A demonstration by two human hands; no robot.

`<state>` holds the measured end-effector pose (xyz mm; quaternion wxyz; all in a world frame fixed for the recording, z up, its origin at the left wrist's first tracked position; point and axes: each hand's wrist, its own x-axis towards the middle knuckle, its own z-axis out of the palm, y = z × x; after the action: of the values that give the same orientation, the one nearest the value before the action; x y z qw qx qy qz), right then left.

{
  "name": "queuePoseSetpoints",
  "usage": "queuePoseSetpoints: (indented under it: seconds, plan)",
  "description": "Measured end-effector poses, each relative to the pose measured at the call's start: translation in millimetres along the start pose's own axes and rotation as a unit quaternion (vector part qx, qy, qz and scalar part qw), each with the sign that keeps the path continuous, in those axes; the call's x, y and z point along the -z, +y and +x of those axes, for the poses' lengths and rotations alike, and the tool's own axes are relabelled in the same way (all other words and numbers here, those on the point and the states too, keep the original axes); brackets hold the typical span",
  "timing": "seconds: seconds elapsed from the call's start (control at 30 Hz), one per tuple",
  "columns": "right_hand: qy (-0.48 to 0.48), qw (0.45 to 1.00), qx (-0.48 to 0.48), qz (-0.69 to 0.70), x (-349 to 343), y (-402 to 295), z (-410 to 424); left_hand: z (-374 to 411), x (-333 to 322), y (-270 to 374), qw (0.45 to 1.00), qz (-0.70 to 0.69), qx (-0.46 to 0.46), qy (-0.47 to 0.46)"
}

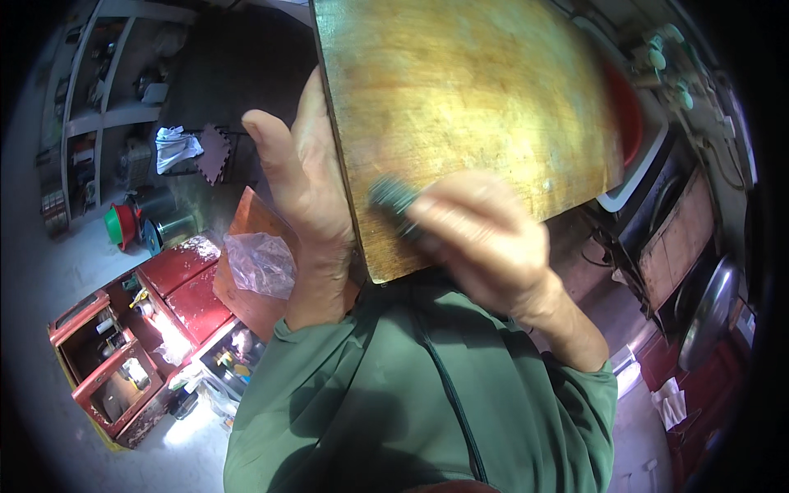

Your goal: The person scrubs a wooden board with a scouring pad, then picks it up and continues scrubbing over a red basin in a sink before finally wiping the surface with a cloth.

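A large wooden board (456,105) with a wet sheen fills the upper middle of the view, tilted, its near corner close to my green jacket. My left hand (308,160) supports the board's left edge from the side and below, with the thumb raised off the wood and part of the fingers hidden behind it. Blurred by motion, my right hand (493,240) grips a dark scouring pad (394,200) against the board's face near that near corner. The pad looks like metal wool, but its exact material cannot be told.
Behind the board's right side are a red basin (624,117) and a white-rimmed sink or tub (647,166). A round metal lid (709,314) stands at right. At left are a red cabinet (191,277), a plastic bag (262,262) on a brown panel, and shelves (117,117).
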<state>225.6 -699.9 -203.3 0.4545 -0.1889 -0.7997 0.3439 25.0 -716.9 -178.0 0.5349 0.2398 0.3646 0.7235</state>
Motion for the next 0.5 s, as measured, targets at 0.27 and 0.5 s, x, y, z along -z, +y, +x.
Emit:
queuePoseSetpoints:
  seconds: [0.27,0.5]
  plan:
    - [0.096,0.991,-0.091,-0.002,8,22,-10,-6,-5,2,0.999,-0.012,-0.009,0.028]
    - [0.107,0.986,-0.108,-0.073,24,32,-40,-4,-21,-2,0.997,0.031,-0.010,0.065]
